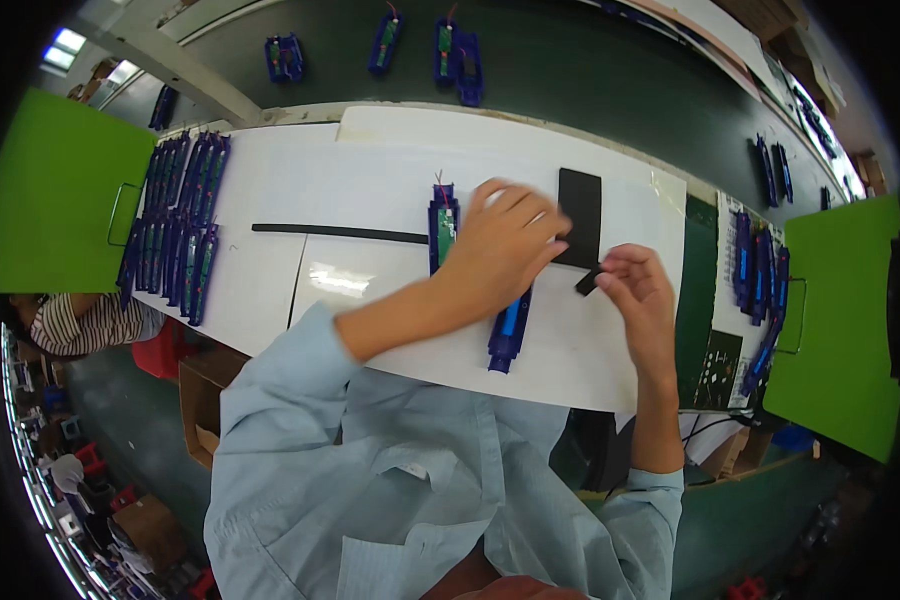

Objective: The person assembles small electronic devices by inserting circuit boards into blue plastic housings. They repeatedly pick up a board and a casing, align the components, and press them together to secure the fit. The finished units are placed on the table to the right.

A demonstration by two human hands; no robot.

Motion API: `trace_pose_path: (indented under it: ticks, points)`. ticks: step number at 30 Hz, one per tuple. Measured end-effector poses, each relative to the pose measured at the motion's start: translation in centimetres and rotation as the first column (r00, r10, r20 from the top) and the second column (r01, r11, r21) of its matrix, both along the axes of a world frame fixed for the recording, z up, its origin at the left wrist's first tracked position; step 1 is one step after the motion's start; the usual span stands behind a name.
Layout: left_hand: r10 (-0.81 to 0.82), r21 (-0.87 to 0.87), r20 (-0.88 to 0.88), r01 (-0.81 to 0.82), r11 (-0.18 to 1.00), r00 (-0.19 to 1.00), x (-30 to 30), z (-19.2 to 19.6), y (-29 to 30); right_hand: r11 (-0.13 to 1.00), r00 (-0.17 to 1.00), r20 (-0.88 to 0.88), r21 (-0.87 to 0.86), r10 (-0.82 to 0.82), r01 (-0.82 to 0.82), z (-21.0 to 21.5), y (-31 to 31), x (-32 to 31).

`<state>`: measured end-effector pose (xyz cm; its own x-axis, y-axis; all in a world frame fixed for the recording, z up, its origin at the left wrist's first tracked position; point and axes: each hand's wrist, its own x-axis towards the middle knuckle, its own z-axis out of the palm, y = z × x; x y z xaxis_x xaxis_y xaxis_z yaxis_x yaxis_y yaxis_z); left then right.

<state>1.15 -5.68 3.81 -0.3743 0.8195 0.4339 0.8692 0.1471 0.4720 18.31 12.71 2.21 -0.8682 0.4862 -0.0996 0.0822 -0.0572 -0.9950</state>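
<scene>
My right hand (642,285) pinches a short black strip (589,280), probably foam, between thumb and fingers. My left hand (505,235), slightly blurred, reaches across the table with bent fingers drawn together. Its fingertips are at the left edge of a black rectangular sheet (582,205); whatever they grip cannot be made out. Under and beside that hand lies a blue plastic housing with a green circuit board (444,220), partly covered by the hand. Another blue housing part (509,330), with a bright blue piece in it, shows below my left wrist.
A long thin black strip (340,232) lies left on the white tabletop (370,150). Rows of blue housings with boards (175,220) stand at far left, more housings (758,265) at right. Green panels (70,190) flank both sides. Several housings (457,55) sit on the dark green surface beyond.
</scene>
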Motion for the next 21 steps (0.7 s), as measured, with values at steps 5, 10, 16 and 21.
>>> trace_pose_path:
  ticks: [5,10,16,21]
  points:
    - [0.018,-0.025,0.043,-0.017,1.0,0.999,8.8,-2.2,-10.5,0.952,0.971,0.059,-0.218,0.232,-0.215,-1.7,-4.7,0.1]
    - [0.07,-0.085,-0.088,-0.078,0.993,0.994,11.2,-5.9,-11.8,0.959,0.956,0.115,-0.118,0.271,-0.258,-1.7,-6.6,-1.0]
    - [0.067,-0.089,-0.065,-0.072,0.993,0.996,11.1,-6.3,-11.9,0.957,0.942,0.171,-0.016,0.287,-0.289,-1.3,-7.1,-1.4]
    - [0.075,-0.084,-0.092,-0.083,0.993,0.993,11.1,-6.3,-11.7,0.963,0.958,0.144,0.072,0.249,-0.261,-1.8,-7.5,-1.3]
